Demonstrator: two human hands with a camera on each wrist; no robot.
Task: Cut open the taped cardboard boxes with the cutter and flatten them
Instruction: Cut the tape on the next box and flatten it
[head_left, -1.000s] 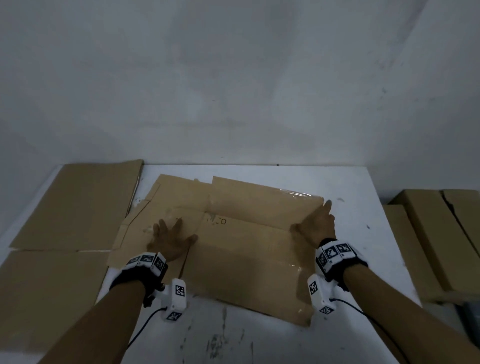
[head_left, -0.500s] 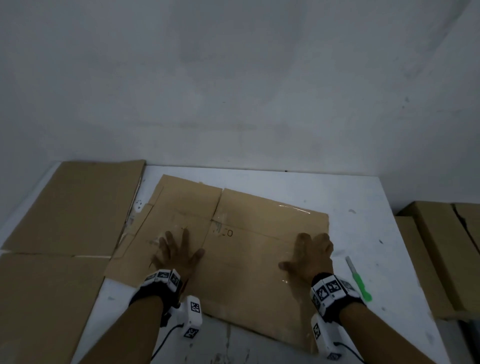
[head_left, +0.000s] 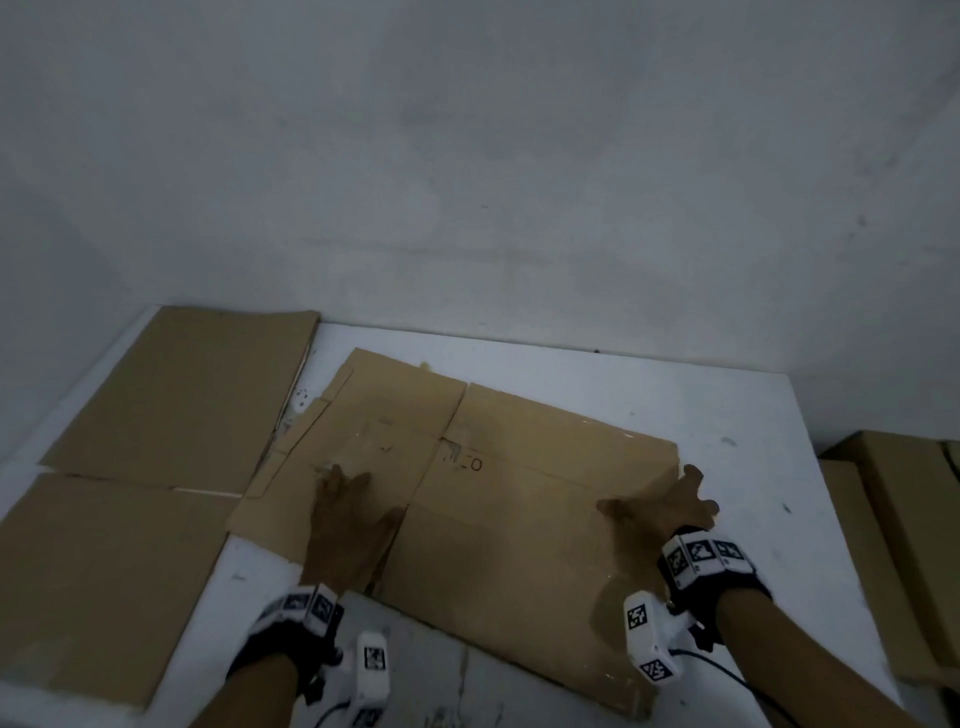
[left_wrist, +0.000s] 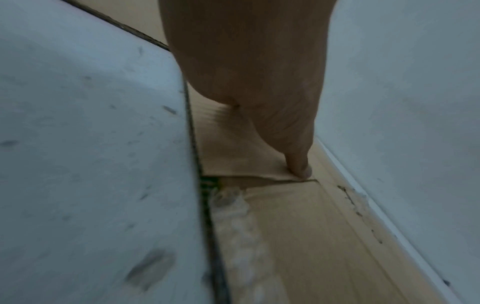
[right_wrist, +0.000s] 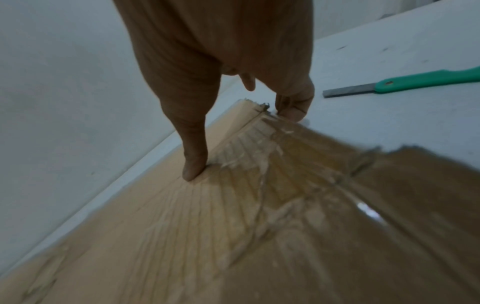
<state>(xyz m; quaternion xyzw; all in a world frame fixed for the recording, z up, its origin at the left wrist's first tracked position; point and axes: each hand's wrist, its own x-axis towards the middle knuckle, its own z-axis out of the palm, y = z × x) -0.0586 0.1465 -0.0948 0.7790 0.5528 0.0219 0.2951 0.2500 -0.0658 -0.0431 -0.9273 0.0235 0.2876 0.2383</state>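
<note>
A flattened cardboard box (head_left: 519, 499) lies in the middle of the white counter (head_left: 675, 405). The left hand (head_left: 348, 525) presses flat on its left part with fingers spread, while the right hand (head_left: 660, 506) rests spread at its right edge. In the right wrist view the green cutter (right_wrist: 415, 82) lies on the counter at upper right, near the fingertips (right_wrist: 293, 111).

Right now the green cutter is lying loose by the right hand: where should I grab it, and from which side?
Take the cutter by its green handle, coming down from above, since it lies flat on the white table. Its bare grey blade points toward the flattened box and the right hand, so I'd approach from the handle end.
</note>
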